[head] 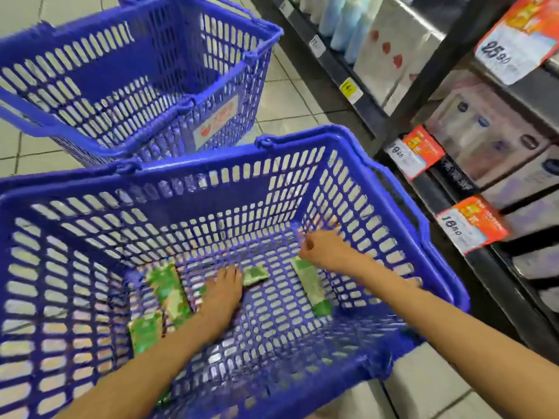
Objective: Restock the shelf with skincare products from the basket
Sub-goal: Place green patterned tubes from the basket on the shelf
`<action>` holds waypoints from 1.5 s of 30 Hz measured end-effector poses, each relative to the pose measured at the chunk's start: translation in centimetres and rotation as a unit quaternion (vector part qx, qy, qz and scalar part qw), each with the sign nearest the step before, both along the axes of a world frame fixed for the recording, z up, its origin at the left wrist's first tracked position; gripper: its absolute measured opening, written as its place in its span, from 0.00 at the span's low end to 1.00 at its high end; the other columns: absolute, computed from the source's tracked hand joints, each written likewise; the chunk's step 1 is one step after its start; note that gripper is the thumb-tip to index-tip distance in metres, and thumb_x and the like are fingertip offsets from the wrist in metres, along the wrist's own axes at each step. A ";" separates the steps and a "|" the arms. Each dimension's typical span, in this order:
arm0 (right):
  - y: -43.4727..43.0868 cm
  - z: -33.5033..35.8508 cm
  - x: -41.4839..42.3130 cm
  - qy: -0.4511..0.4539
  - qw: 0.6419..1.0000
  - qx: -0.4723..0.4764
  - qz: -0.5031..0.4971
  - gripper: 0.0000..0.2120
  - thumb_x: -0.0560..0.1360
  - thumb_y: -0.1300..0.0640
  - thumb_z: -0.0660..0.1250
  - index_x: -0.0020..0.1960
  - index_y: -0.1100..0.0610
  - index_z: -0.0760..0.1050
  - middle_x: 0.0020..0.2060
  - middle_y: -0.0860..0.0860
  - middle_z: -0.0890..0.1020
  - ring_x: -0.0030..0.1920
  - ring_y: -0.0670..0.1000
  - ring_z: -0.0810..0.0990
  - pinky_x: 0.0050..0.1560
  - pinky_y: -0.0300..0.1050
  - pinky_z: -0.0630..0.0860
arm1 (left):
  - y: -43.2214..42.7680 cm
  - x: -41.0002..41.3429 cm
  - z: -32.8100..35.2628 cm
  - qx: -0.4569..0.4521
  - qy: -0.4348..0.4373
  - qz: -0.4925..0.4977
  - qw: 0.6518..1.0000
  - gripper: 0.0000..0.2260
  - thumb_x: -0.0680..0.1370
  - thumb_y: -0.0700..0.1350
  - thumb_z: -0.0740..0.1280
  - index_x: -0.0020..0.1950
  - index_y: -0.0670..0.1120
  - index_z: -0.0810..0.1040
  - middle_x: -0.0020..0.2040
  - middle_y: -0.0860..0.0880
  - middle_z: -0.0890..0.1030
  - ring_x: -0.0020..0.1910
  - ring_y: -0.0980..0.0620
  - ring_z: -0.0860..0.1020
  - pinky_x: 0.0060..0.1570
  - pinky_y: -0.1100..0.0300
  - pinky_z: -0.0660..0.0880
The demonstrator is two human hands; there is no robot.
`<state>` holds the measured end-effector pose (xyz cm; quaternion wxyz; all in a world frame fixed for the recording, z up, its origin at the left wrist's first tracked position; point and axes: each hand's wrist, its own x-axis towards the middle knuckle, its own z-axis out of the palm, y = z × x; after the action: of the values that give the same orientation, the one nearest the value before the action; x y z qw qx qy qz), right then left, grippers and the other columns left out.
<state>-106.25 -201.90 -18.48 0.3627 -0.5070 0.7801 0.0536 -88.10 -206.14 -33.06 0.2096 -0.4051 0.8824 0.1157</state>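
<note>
We reach into the basket (196,164) for stock.
Left grip (225,287) flat beside a green packet (255,275), ready to gather it; right grip (320,249) curled, whether holding anything we cannot tell.

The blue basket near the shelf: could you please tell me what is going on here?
A person has both hands in the near basket. The left hand reaches to the bottom beside a small green pack; the right hand, fingers curled, hovers over a long green pack. The far basket looks empty.
</note>
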 end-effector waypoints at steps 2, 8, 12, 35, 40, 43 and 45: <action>-0.6 -2.0 0.3 0.080 0.989 0.104 0.070 0.16 0.80 0.57 0.55 0.36 0.60 0.69 0.39 0.61 0.72 0.43 0.55 0.71 0.44 0.46 0.66 | -0.9 0.2 -1.0 0.024 0.073 0.049 0.996 0.19 0.79 0.41 0.58 0.69 0.39 0.60 0.67 0.40 0.66 0.65 0.44 0.67 0.58 0.54 0.66; -2.0 -6.3 -0.3 0.060 0.947 0.314 0.032 0.07 0.78 0.57 0.61 0.49 0.61 0.72 0.46 0.57 0.77 0.52 0.57 0.75 0.48 0.45 0.69 | -3.9 1.5 -0.3 0.406 0.393 0.317 0.762 0.12 0.80 0.42 0.59 0.60 0.37 0.72 0.45 0.43 0.82 0.39 0.51 0.77 0.41 0.62 0.74; -1.5 -9.1 -0.2 0.082 0.960 0.269 0.010 0.24 0.77 0.56 0.64 0.69 0.65 0.64 0.69 0.60 0.68 0.65 0.59 0.72 0.61 0.49 0.70 | -3.3 -0.6 -0.1 0.525 0.420 0.371 0.640 0.14 0.81 0.44 0.56 0.65 0.41 0.67 0.47 0.44 0.83 0.44 0.44 0.81 0.44 0.51 0.78; 25.1 18.6 -11.2 -0.416 0.620 -0.434 -0.504 0.04 0.73 0.63 0.60 0.40 0.61 0.72 0.30 0.53 0.77 0.26 0.46 0.75 0.29 0.36 0.74 | 13.3 -23.2 27.5 0.688 0.462 0.030 0.559 0.08 0.76 0.35 0.56 0.46 0.45 0.73 0.30 0.51 0.81 0.30 0.57 0.81 0.30 0.64 0.79; 35.5 19.5 -12.6 -0.374 0.519 -0.553 -0.534 0.11 0.71 0.55 0.63 0.49 0.61 0.70 0.33 0.52 0.81 0.32 0.48 0.80 0.34 0.40 0.79 | 21.1 -27.2 29.8 0.679 0.426 -0.092 0.590 0.09 0.75 0.41 0.60 0.54 0.45 0.74 0.47 0.49 0.82 0.43 0.56 0.81 0.42 0.64 0.80; 39.8 18.3 -13.2 -0.404 0.471 -0.595 -0.511 0.18 0.73 0.48 0.58 0.59 0.55 0.67 0.38 0.55 0.79 0.34 0.52 0.78 0.36 0.45 0.78 | 24.7 -28.8 30.8 0.673 0.441 -0.113 0.583 0.09 0.79 0.36 0.56 0.45 0.47 0.72 0.36 0.55 0.83 0.35 0.63 0.80 0.32 0.71 0.76; 41.3 18.1 -13.6 -0.414 0.446 -0.606 -0.512 0.19 0.74 0.46 0.56 0.60 0.56 0.67 0.37 0.55 0.77 0.33 0.52 0.76 0.34 0.42 0.76 | 26.6 -30.1 31.4 0.690 0.422 -0.125 0.575 0.07 0.77 0.38 0.58 0.50 0.47 0.72 0.39 0.54 0.84 0.38 0.60 0.81 0.36 0.67 0.78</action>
<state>-119.83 -160.58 -0.40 0.2048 -0.0690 0.4903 -0.8443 -118.16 -179.59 -1.66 0.0423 0.0705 0.5663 0.8201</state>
